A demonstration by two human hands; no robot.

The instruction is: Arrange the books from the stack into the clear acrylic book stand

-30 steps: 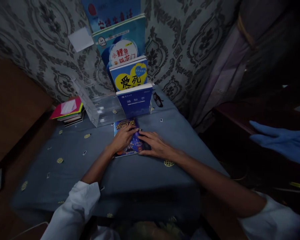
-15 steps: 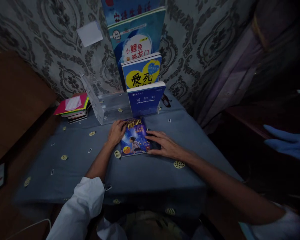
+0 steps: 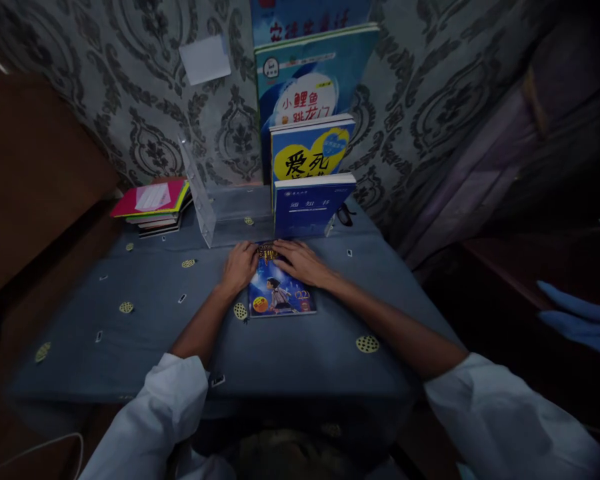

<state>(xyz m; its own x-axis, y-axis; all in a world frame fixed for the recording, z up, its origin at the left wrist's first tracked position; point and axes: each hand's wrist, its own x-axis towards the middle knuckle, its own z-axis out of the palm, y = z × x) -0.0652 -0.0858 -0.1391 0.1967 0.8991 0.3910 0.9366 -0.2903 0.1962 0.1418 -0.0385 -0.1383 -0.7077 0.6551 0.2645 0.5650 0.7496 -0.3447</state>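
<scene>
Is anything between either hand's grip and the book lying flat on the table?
Nothing visible. The left hand is at the book's far left corner, and the right hand lies over its far end, fingers on the cover. The upright blue booklet stands just beyond the book, not between it and either hand.

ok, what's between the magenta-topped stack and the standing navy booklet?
Head view: the clear rack's side panel stands between the magenta-topped stack and the navy booklet.

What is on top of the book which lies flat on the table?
The right hand lies over the upper part of the book; the left hand is at its upper left corner. They hide part of the title. The pictured figure below is uncovered.
</scene>
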